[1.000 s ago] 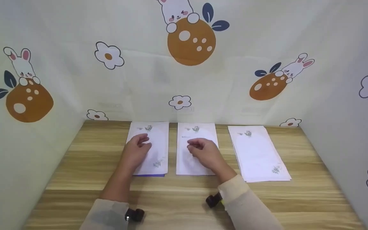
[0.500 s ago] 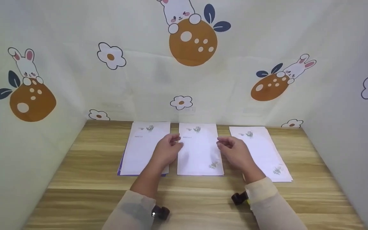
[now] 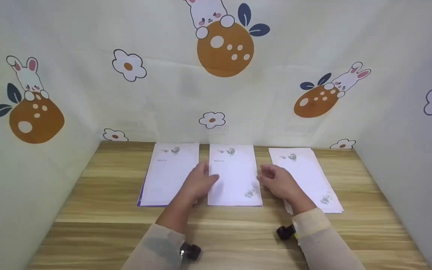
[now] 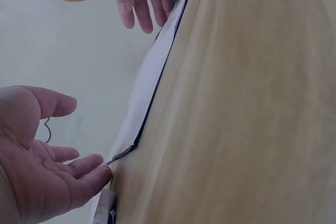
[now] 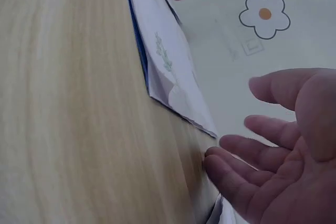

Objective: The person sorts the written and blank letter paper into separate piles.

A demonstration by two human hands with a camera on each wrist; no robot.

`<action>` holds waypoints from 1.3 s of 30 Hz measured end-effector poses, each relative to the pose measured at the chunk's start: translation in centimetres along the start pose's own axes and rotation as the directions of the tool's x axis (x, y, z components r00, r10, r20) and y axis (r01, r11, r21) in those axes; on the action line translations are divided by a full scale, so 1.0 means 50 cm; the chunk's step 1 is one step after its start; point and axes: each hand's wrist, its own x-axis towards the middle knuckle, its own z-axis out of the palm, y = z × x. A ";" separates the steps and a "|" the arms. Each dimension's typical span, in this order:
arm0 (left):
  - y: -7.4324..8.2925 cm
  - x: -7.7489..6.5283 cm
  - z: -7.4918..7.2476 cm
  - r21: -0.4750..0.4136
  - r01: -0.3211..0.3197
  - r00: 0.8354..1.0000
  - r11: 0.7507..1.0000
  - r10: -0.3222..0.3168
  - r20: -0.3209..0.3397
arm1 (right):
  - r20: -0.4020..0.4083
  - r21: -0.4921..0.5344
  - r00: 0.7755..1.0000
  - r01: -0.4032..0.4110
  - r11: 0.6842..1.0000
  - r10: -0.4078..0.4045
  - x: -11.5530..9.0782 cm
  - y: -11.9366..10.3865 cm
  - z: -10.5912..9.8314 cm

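A middle stack of white paper sheets (image 3: 233, 176) with small printed sprigs lies on the table. My left hand (image 3: 197, 183) is at its left edge, thumb over the margin and fingers alongside. My right hand (image 3: 279, 182) is by the right edge, palm facing inward, overlapping the right-hand stack of paper (image 3: 313, 180) in the head view. In the left wrist view the left hand (image 4: 47, 161) has spread, slightly bent fingers, fingertips near the stack's corner. The right wrist view has the right hand (image 5: 273, 150) likewise spread, with a dark blue layer under the white paper (image 5: 168, 51). Neither hand grips anything.
A left-hand stack of paper (image 3: 171, 172) has a purple-blue edge showing beneath. All stacks lie on a wood-grain table (image 3: 234, 232). A cloth backdrop (image 3: 163, 93) printed with rabbits, oranges and flowers encloses the back and sides.
Both hands have shifted right, the left from the left stack and the right from over the middle one, to either side of the middle stack. Most recently the left thumb has spread over its edge.
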 end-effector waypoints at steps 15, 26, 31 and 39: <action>-0.017 -0.021 0.007 0.380 -0.229 0.964 0.896 0.154 0.216 | 0.230 -0.295 0.962 0.214 0.931 -0.148 -0.006 0.003 0.008; -0.017 -0.035 0.012 0.512 -0.294 0.948 0.807 0.180 0.261 | 0.235 -0.343 0.965 0.191 0.920 -0.113 -0.012 0.002 0.017; -0.012 -0.038 0.014 0.513 -0.276 0.954 0.813 0.168 0.247 | 0.191 -0.341 0.975 0.175 0.923 -0.114 -0.011 0.002 0.023; -0.011 -0.037 0.015 0.506 -0.286 0.957 0.814 0.218 0.191 | 0.108 -0.323 0.968 0.250 0.913 -0.227 -0.010 -0.001 0.035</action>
